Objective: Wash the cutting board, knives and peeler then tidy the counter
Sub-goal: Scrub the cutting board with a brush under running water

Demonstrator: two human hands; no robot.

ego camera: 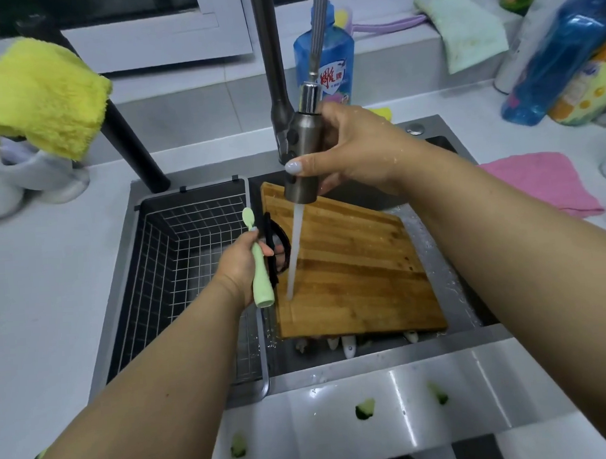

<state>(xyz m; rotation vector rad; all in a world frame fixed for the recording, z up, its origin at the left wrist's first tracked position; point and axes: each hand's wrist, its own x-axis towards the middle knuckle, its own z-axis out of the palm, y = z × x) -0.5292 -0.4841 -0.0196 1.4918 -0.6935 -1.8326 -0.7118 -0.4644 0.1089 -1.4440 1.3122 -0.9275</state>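
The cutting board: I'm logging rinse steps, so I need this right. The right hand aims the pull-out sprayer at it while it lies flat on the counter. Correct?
Not quite. The head view shows the cutting board leaning tilted inside the sink, not on the counter. The right hand does aim the sprayer at it.

- You have even, soft light, quite bright, with weak shadows.
- You see glare on the steel sink rim [427, 374].
- The wide lens bends the edges; the bottles [567, 53] at the right look blurred.
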